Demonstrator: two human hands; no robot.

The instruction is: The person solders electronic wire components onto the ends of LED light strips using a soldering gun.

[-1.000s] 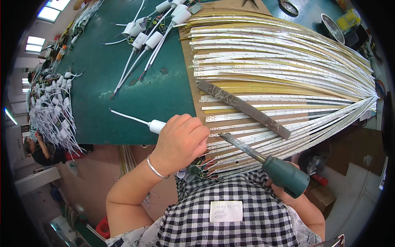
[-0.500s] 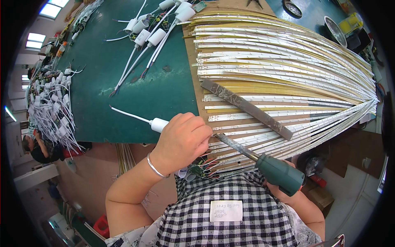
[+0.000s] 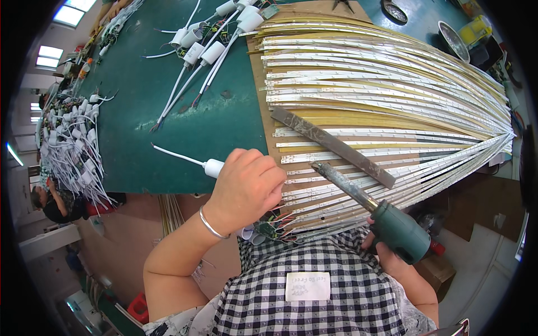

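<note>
My left hand (image 3: 249,187) is closed round a white plastic end cap (image 3: 213,168), from which a white cable points left over the green mat. Its fingertips rest by the near ends of the white LED strips (image 3: 336,91); what they pinch is hidden. My right hand (image 3: 392,260) is wrapped round the green handle of a soldering iron (image 3: 353,190). The iron's worn metal tip hangs over the strips, apart from my left hand. A flat grey metal bar (image 3: 336,147) lies slantwise across the strips. Small circuit boards with coloured wires (image 3: 274,227) sit below my left fingers.
More white end caps with cables (image 3: 212,53) lie on the green mat (image 3: 145,129), and a large heap of them (image 3: 70,143) is at the left. Metal dishes (image 3: 453,42), a yellow container (image 3: 476,31) and pliers (image 3: 343,4) are at the far right. A person (image 3: 56,201) sits beyond the heap.
The soldering iron in my right hand has moved right, and its tip has come away from my left fingertips. My left hand has stayed nearly in place, still holding the end cap.
</note>
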